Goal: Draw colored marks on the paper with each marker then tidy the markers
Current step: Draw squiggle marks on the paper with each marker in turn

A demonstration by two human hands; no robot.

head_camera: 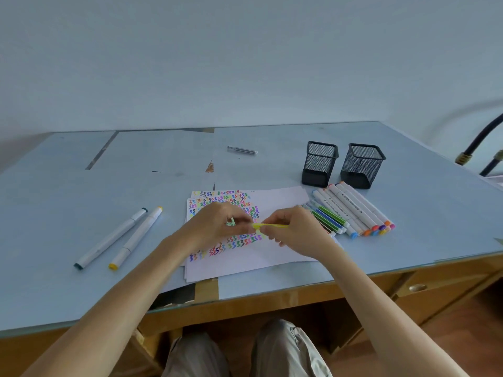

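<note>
Over the marked paper, both hands pinched a yellow marker: the right hand its barrel, the left hand its cap end. Pulling straight along the barrel seemed wisest, keeping ink off the fingers.

1. My desk looks like varnished wood under a glossy glass top.
2. On it, matt white paper.
3. Beyond the paper, black metal mesh cups; beside it, smooth plastic markers.
</note>
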